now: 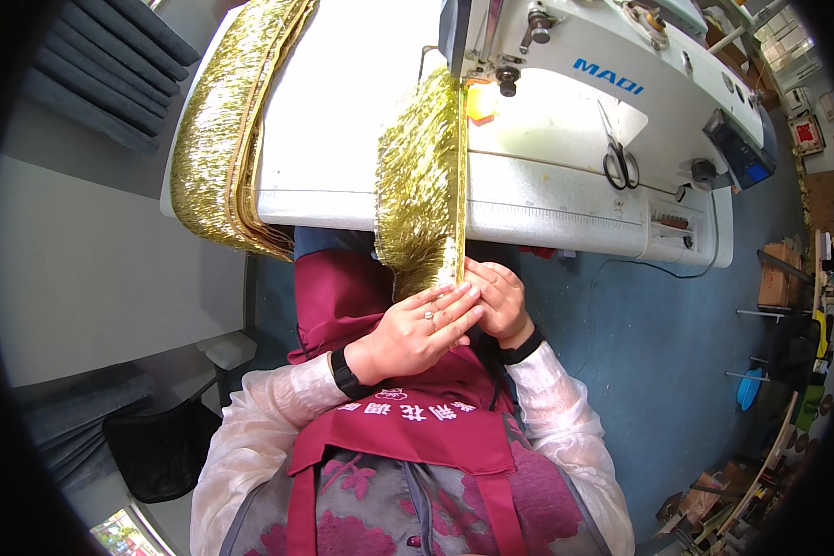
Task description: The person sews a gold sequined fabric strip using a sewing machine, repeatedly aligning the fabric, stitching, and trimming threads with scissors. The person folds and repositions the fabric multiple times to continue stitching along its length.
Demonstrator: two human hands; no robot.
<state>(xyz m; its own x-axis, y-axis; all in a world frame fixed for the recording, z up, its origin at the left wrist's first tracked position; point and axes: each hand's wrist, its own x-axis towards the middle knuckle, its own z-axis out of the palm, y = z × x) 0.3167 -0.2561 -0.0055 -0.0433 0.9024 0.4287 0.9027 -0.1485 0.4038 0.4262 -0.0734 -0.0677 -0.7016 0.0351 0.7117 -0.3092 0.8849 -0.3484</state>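
A strip of gold tinsel fringe [422, 176] runs from under the head of a white sewing machine [612, 65], over the table's front edge, toward my lap. Its bound edge lies along the right side. At its near end, my left hand [422, 332] lies across the band with fingers stretched together, a ring on one of them. Close against it, my right hand [499, 301] bends its fingers round the same edge from the right. Between them the hands grip the end of the fringe; the fingertips partly overlap and hide the very end.
A thick folded stack of gold fringe [218, 139] hangs over the left end of the white table [324, 199]. Black-handled scissors [620, 167] lie under the machine arm. A small tray [674, 225] is set in the table's right part, with a cable [635, 263] hanging below.
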